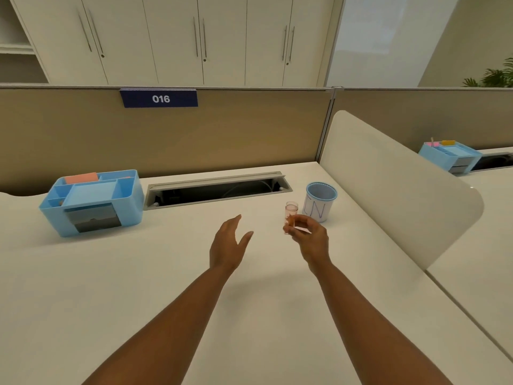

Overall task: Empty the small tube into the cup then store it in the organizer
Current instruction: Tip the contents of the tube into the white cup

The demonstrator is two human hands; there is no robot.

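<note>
A small clear tube point(291, 211) with pinkish content stands upright on the white desk, just left of a white cup point(320, 202) with a blue rim and blue letters. My right hand point(308, 237) pinches the tube's lower part between thumb and fingertips. Left of it, my left hand point(229, 244) hovers over the desk, fingers apart and empty. The blue organizer point(94, 201) sits at the far left of the desk, with several compartments and a grey drawer in front.
An open cable trough point(216, 190) runs along the back of the desk between organizer and cup. A curved white divider point(394, 187) rises right of the cup. A tan partition point(194, 134) closes the back. Another blue organizer point(451, 157) sits on the neighbouring desk.
</note>
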